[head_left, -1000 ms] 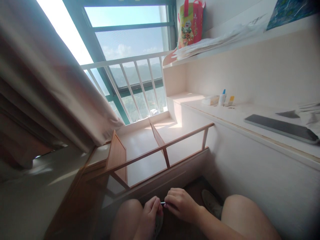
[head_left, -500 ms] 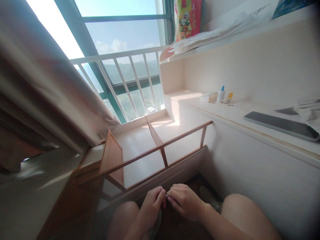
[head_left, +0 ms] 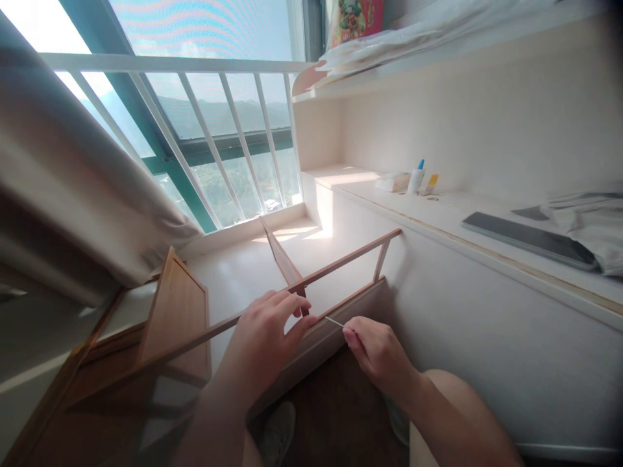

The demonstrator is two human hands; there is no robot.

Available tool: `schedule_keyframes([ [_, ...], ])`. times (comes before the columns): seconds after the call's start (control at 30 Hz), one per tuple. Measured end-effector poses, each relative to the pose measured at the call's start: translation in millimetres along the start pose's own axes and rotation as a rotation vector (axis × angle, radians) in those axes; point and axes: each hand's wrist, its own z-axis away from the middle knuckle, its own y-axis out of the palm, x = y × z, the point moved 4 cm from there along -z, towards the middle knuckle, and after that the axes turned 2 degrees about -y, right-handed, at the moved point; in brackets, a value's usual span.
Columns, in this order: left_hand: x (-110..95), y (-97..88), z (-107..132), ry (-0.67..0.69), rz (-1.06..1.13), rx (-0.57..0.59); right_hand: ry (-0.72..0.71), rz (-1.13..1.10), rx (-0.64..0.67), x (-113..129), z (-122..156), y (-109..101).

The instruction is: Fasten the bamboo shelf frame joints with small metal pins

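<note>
The right hand (head_left: pixel 372 344) is clenched on a slender tool, its handle hidden by the fingers; the thin, straight, silvery shaft (head_left: pixel 335 322) juts leftward past the thumb, its tip near a short wooden post (head_left: pixel 305 312). The left hand (head_left: pixel 265 331) curves about that post, thumb and forefinger parted, its grip impossible to tell, below a slim reddish-brown top rail (head_left: pixel 355 255) running slantwise.

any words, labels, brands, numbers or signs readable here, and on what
No text is readable.
Red printed bag: print too blurred to read.
White bottle with blue cap: any label too small to read.
Yellow-topped container: too small and blurred to read.
Thin metal rod in the right hand: no lettering visible.
</note>
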Motion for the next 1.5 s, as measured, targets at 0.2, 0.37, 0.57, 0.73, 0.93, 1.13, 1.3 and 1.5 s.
schedule_keyframes([
  [0.2,22.2,-5.2,-28.5,0.057,-0.185,-0.101,0.005,0.104,-0.018,7.0,-48.6,-3.8],
  [0.37,38.3,7.5,-41.5,0.063,-0.183,-0.014,0.004,0.029,-0.018,1.7,-56.2,15.6],
  [0.57,45.2,18.1,-47.3,0.051,-0.079,0.011,-0.032,-0.044,-0.048,-5.5,-49.3,29.5],
  [0.73,44.5,19.6,-48.4,0.04,-0.069,0.003,-0.033,-0.049,-0.053,-5.9,-55.7,32.3],
  [0.93,42.8,17.9,-47.9,0.015,-0.04,0.037,-0.044,-0.055,-0.102,-4.8,-58.3,31.0],
  [1.13,42.1,17.4,-47.7,-0.005,-0.033,0.049,-0.044,-0.056,-0.106,-4.4,-58.5,31.2],
  [1.3,41.3,18.2,-46.9,-0.004,-0.035,0.057,-0.042,-0.019,-0.113,-5.0,-57.0,31.5],
  [1.5,40.6,17.8,-46.9,-0.005,-0.035,0.053,-0.064,0.069,-0.138,1.8,-56.5,30.5],
])
